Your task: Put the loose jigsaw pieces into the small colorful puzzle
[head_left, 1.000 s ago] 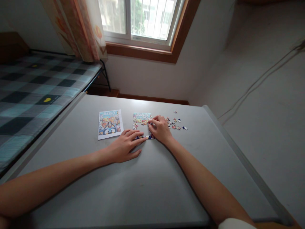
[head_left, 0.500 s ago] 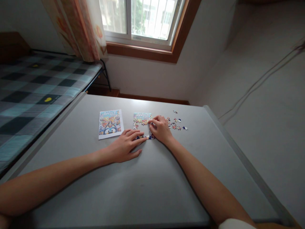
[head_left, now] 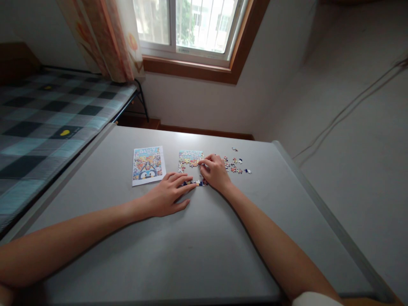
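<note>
A partly assembled jigsaw puzzle (head_left: 191,155) lies flat on the grey table, with a gap in its middle where the tabletop shows. My left hand (head_left: 170,193) rests flat with its fingers spread, the fingertips on the puzzle's lower left edge; it holds nothing. At the puzzle's right side, my right hand (head_left: 215,172) is bent, thumb and forefinger closed on a small jigsaw piece at the inner edge. The fingers largely cover that piece. Several loose jigsaw pieces (head_left: 236,170) are scattered right of my right hand.
A printed reference picture (head_left: 148,165) with a blue cartoon character lies left of the puzzle. The grey table (head_left: 191,255) extends toward me. Beyond are a bed with a checked cover (head_left: 86,108), a curtain (head_left: 105,42), a window (head_left: 200,25) and a wall cable (head_left: 344,112).
</note>
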Motion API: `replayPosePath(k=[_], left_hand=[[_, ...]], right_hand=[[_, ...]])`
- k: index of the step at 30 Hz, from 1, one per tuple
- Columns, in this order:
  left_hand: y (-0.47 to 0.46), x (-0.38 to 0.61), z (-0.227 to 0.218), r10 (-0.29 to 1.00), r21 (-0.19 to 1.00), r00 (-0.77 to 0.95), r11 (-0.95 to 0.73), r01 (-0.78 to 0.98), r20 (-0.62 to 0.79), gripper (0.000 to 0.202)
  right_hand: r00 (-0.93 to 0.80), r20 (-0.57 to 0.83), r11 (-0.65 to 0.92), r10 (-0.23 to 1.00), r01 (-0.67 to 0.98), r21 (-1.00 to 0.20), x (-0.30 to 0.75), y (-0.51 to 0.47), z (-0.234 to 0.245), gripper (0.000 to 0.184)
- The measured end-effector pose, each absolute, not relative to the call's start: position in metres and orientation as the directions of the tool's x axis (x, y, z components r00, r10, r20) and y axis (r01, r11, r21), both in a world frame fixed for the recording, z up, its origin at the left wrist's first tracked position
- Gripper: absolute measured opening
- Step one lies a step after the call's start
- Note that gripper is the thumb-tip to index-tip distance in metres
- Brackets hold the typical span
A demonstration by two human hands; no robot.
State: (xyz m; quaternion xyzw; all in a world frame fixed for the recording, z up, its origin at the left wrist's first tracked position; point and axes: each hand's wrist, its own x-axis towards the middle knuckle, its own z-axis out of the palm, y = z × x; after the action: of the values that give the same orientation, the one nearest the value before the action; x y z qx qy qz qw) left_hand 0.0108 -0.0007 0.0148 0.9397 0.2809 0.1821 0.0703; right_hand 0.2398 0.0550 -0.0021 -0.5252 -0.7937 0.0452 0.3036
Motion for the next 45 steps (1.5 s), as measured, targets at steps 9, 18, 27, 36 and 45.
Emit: replayPosePath(k=[9, 18, 27, 36, 45], left_hand=[[-0.0005, 0.0106, 0.0131, 0.549, 0.241, 0.776, -0.835, 0.494, 0.310, 0.048], [-0.0009, 0.0110, 0.0144, 0.551, 0.234, 0.775, -0.834, 0.500, 0.310, 0.047], [-0.0007, 0.0113, 0.0143, 0.547, 0.221, 0.780, -0.837, 0.501, 0.304, 0.047], [-0.0005, 0.0112, 0.0146, 0.555, 0.214, 0.778, -0.832, 0.512, 0.296, 0.046], [-0.0006, 0.0109, 0.0133, 0.550, 0.204, 0.780, -0.835, 0.511, 0.299, 0.047]], right_hand=[[-0.260, 0.424, 0.438, 0.868, 0.802, -0.406, 0.2391, 0.0545, -0.0011, 0.020], [-0.260, 0.430, 0.440, 0.865, 0.805, -0.399, 0.2396, 0.0548, -0.0009, 0.020], [-0.305, 0.445, 0.479, 0.842, 0.801, -0.358, 0.2396, 0.0539, -0.0004, 0.022], [-0.355, 0.441, 0.518, 0.824, 0.787, -0.335, 0.2388, 0.0528, 0.0005, 0.020], [-0.255, 0.476, 0.458, 0.842, 0.804, -0.379, 0.2411, 0.0534, -0.0008, 0.021]])
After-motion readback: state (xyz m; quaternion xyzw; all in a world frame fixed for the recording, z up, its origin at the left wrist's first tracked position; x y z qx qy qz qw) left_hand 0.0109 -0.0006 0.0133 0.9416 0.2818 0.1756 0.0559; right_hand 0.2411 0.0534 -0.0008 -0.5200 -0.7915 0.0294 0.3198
